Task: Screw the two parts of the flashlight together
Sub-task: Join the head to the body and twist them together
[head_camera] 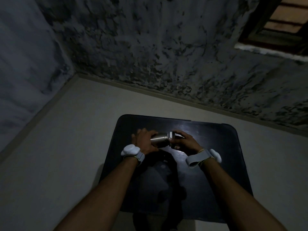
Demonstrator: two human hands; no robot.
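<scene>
Dim light fills a bare room with a mottled, peeling grey wall behind a pale floor, and a window frame shows at the upper right corner. Below me sits a small black table with rounded corners, its glossy top catching a soft patch of glare near the middle.

Both my forearms reach forward over the table, each wrist wearing a grey strap with a pale rounded tracker, one on the left wrist and one on the right wrist.

I hold the flashlight raised just above the tabletop, lying roughly sideways between my hands. My left hand is wrapped around the silver metal body, fingers curled closed on it. My right hand is closed around the dark head piece, which carries a pale ring where it meets the body. The two parts touch end to end; I cannot tell how far they are threaded together.
</scene>
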